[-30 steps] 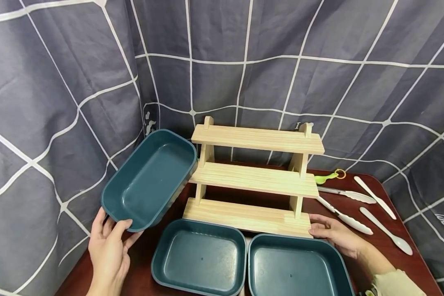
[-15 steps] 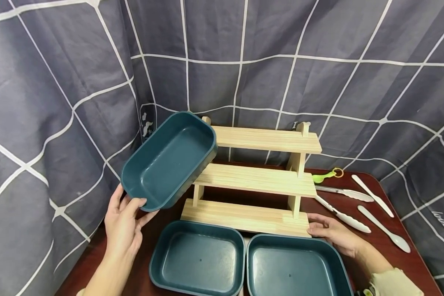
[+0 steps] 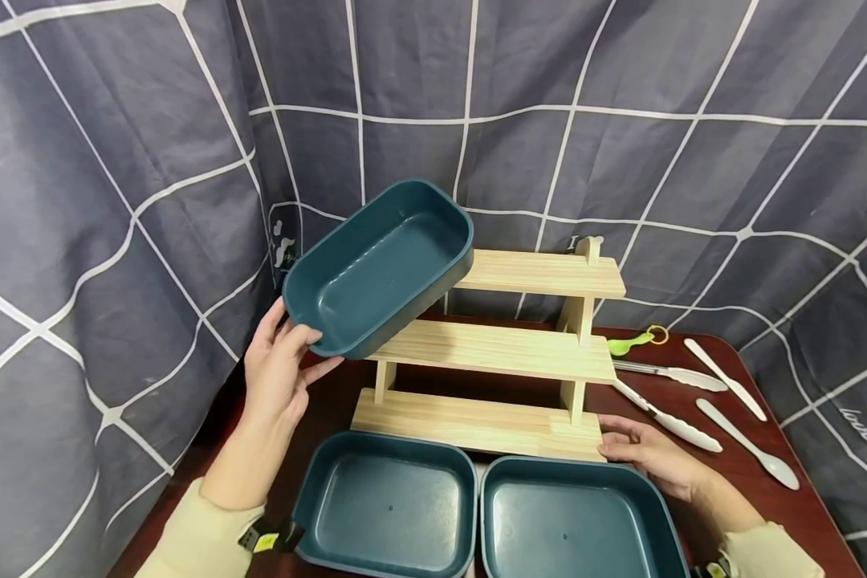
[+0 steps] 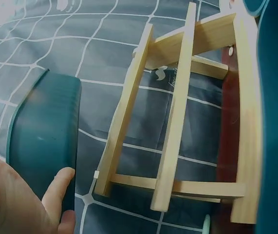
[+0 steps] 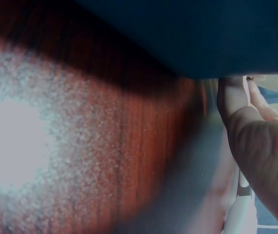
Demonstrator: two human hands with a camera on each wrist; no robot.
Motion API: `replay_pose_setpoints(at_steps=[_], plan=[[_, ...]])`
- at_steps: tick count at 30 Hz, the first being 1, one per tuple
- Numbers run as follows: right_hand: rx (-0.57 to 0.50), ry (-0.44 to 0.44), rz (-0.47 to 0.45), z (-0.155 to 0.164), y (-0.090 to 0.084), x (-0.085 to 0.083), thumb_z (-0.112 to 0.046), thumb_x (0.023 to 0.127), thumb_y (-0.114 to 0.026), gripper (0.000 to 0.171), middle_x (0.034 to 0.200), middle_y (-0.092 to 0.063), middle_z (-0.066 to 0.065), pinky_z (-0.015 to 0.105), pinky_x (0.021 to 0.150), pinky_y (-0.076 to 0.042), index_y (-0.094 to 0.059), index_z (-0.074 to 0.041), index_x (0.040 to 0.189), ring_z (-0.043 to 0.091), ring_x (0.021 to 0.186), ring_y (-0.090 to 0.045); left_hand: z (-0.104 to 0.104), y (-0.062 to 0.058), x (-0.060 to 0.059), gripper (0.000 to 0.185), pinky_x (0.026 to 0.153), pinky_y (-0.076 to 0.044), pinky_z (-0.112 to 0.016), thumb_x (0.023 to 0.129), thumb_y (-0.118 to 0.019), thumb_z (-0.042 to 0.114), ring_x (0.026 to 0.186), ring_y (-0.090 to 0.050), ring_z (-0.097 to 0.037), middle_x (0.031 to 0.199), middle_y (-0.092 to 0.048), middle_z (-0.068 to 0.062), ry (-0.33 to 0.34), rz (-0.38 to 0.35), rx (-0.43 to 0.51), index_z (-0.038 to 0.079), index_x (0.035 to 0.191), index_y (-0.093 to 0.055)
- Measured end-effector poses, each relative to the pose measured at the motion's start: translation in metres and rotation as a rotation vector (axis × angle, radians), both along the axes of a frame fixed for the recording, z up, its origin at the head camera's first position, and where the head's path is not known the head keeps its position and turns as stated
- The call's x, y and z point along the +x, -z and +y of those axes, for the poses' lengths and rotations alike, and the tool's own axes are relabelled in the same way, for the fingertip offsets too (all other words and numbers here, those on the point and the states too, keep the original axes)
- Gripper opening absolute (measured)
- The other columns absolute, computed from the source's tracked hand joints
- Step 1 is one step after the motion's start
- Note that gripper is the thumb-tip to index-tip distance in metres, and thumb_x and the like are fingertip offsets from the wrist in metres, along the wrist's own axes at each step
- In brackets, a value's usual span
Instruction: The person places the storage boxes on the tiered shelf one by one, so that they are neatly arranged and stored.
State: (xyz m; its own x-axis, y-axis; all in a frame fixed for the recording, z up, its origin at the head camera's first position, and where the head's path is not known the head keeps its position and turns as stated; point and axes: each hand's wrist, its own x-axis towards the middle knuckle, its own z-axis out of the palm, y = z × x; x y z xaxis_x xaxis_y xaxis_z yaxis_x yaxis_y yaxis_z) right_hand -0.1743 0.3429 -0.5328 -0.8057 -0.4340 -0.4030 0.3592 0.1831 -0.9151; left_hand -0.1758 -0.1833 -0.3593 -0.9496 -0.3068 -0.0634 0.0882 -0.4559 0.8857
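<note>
Raised since before: teal tray [image 3: 383,265] | deep, rounded-rectangular, tilted | left hand [image 3: 283,363] grips

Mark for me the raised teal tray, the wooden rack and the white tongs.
raised teal tray [image 3: 386,261], head view, on its inner floor.
wooden rack [image 3: 498,351], head view, on the middle shelf board.
white tongs [image 3: 675,424], head view, midway along the near arm.

two trays [image 3: 384,504] side by side before the rack [image 3: 498,353], utensils [image 3: 701,401] at its right
</note>
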Motion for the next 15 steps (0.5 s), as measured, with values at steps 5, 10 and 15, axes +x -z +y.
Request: replay_pose_setpoints(at_steps=[5, 10, 15], plan=[[-0.006, 0.006, -0.004, 0.000, 0.001, -0.001, -0.014, 0.105, -0.061, 0.074, 0.125, -0.062, 0.011, 0.035, 0.092, -0.056, -0.017, 0.012, 0.158, 0.022, 0.112, -0.062, 0.007, -0.010, -0.026, 0.073, 0.066, -0.063, -0.045, 0.087, -0.055, -0.010, 0.106, -0.069, -0.024, 0.149, -0.055, -0.010, 0.041, -0.005, -0.027, 0.022, 0.153, -0.052], [-0.010, 0.007, 0.003, 0.000, 0.001, -0.001, -0.014, 0.104, -0.062, 0.074, 0.124, -0.063, 0.011, 0.035, 0.092, -0.056, -0.018, 0.013, 0.157, 0.021, 0.112, -0.063, 0.012, -0.021, -0.054, 0.073, 0.069, -0.062, -0.048, 0.085, -0.055, -0.009, 0.113, -0.068, -0.028, 0.146, -0.055, -0.014, 0.097, -0.016, -0.071, 0.020, 0.153, -0.052], [-0.017, 0.009, 0.008, 0.001, 0.002, 0.000, -0.013, 0.104, -0.062, 0.074, 0.124, -0.063, 0.011, 0.035, 0.092, -0.056, -0.018, 0.013, 0.157, 0.021, 0.112, -0.063, 0.019, -0.032, -0.079, 0.075, 0.071, -0.061, -0.051, 0.084, -0.055, -0.009, 0.119, -0.063, -0.033, 0.147, -0.054, -0.013, 0.169, -0.008, -0.136, 0.019, 0.154, -0.052]])
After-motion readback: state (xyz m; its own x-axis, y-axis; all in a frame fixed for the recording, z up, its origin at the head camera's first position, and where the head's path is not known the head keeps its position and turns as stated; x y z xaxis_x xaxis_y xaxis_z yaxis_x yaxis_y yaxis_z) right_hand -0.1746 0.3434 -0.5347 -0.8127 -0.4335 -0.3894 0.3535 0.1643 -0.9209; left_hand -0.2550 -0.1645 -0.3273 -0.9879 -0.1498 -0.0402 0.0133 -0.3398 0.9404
